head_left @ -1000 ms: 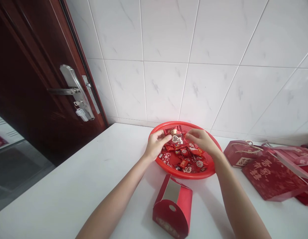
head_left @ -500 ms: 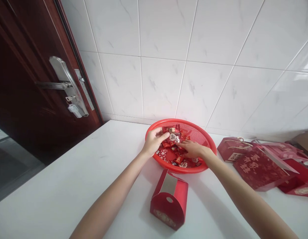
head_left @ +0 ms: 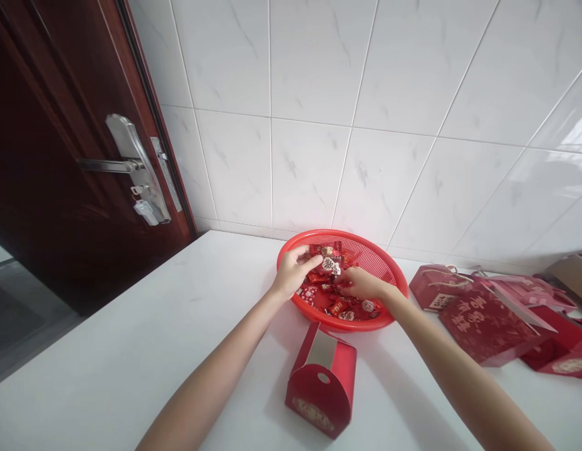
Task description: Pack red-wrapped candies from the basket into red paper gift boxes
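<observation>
A red plastic basket [head_left: 398, 269] with a perforated wall stands near the tiled wall and holds several wrapped candies [head_left: 338, 307]. My left hand [head_left: 293, 270], over the basket's left side, pinches a dark red candy packet [head_left: 329, 258] with white and gold print. Inside the basket, just right of that packet, my right hand [head_left: 361, 283] has its fingers drawn together among the candies; its fingertips are partly hidden, and what they grip cannot be made out. A red box [head_left: 321, 388] with a rounded front and a round hole stands in front of the basket.
Red gift bags [head_left: 490, 322] and an open red box [head_left: 561, 344] lie on the white table [head_left: 178, 332] at the right. A brown carton [head_left: 572, 275] is behind them. The dark red door [head_left: 51, 156] with a metal handle is at the left.
My right hand's spread fingers have drawn together among the candies. My left hand still holds the packet. The view has shifted slightly.
</observation>
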